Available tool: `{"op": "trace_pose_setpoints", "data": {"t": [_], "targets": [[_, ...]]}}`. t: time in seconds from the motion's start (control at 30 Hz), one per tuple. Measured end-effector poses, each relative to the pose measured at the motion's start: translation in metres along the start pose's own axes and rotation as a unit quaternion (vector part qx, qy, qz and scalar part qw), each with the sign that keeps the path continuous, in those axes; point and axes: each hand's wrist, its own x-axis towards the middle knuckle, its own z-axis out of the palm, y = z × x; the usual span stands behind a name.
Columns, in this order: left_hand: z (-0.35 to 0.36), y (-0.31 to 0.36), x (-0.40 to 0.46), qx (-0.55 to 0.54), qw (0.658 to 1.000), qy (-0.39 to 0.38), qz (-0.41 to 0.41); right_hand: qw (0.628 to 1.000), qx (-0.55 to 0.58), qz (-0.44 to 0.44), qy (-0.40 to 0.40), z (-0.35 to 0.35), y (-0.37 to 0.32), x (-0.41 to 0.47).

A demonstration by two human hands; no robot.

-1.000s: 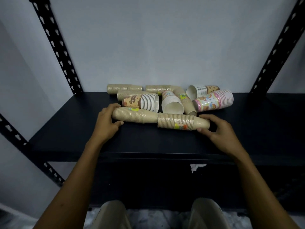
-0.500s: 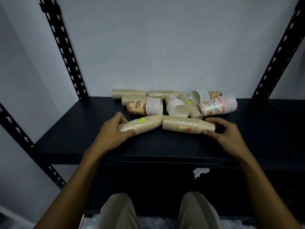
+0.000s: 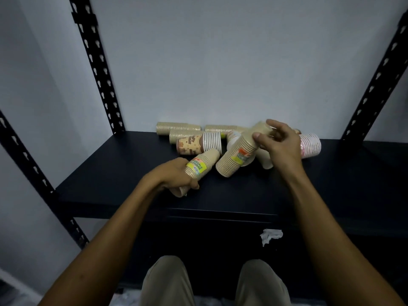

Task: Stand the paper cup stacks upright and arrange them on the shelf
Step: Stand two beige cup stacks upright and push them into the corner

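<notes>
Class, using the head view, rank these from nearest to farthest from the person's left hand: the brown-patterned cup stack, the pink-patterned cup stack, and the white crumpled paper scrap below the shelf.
Measured from the left hand:
1. Brown-patterned cup stack, lying just behind the hand.
2. White crumpled paper scrap, lower right, below the shelf edge.
3. Pink-patterned cup stack, far right, behind the right hand.

Single head-worn wide-angle view, looking forward and down from above the knees (image 3: pixel 167 281) onto the black shelf (image 3: pixel 331 184). Close range: forearms enter from the bottom edge, both hands within reach of the cup stacks. Slotted uprights (image 3: pixel 97 65) bend outward at the frame edges; grey wall behind.
</notes>
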Motion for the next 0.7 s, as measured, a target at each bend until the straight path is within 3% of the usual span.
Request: {"op": "trace_pose_setpoints", "data": {"t": [0.13, 0.33, 0.6, 0.7], "targets": [[0.0, -0.013, 0.0, -0.132, 0.989, 0.046, 0.049, 0.999, -0.018, -0.024, -0.028, 0.026, -0.006, 0.01], [0.012, -0.022, 0.012, -0.265, 0.945, 0.118, 0.15, 0.989, -0.068, -0.07, -0.113, 0.058, -0.01, 0.002], [0.04, -0.019, 0.02, -0.225, 0.928, 0.264, 0.136, 0.982, -0.077, -0.08, -0.151, 0.057, 0.014, -0.018], [0.042, -0.018, 0.024, -0.212, 0.928, 0.275, 0.134, 0.982, -0.086, -0.062, -0.157, 0.056, 0.034, -0.032]]}}
